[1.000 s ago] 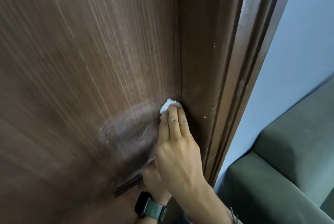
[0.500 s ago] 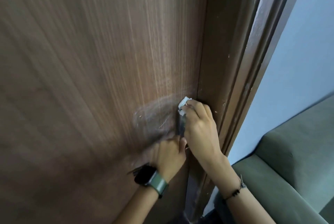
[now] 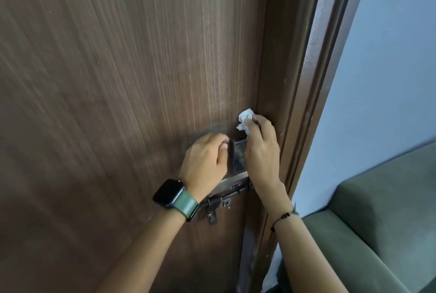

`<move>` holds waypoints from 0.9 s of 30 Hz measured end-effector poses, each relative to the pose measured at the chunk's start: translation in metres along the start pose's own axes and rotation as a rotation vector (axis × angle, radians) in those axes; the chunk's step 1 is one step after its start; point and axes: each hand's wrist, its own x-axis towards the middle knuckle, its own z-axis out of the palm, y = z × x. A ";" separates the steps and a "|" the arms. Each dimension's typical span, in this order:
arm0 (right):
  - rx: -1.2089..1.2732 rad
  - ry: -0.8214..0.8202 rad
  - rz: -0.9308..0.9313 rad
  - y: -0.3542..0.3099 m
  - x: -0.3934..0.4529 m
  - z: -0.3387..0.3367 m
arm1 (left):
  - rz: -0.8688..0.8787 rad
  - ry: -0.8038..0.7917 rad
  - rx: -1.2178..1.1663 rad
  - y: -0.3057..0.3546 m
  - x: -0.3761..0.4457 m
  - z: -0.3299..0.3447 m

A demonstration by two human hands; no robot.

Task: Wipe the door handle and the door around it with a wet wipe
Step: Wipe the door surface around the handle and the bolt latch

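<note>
The brown wood-grain door [image 3: 118, 103] fills the left and middle of the head view. Its dark metal handle plate [image 3: 238, 158] shows between my two hands. My right hand [image 3: 260, 153] pinches a crumpled white wet wipe [image 3: 245, 119] in its fingertips and holds it against the door just above the plate, close to the door's edge. My left hand [image 3: 204, 159], with a watch on a green strap on its wrist, has its fingers curled over the handle lever left of the plate. The lever itself is hidden under that hand.
A dark sliding bolt latch [image 3: 224, 199] sits on the door just below the hands. The brown door frame [image 3: 297, 80] runs up the right side of the door. Beyond it are a pale blue wall [image 3: 391, 56] and a green sofa [image 3: 382, 226].
My right hand went from flat fingers pressing the wipe to fingertips pinching it crumpled. My left hand came out from under the right one. The view pulled back, showing the plate and latch.
</note>
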 end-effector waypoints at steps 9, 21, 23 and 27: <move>0.069 0.102 0.121 -0.013 -0.003 0.011 | 0.274 0.001 0.231 -0.024 -0.005 -0.009; 0.166 0.061 0.298 -0.014 0.003 0.000 | 0.327 0.008 0.145 -0.032 -0.013 -0.021; 0.161 0.049 0.215 -0.026 -0.001 0.002 | 0.319 0.015 0.121 -0.032 -0.014 -0.019; 0.030 -0.225 -0.179 -0.048 -0.048 0.021 | 0.277 0.059 0.068 -0.034 -0.017 -0.018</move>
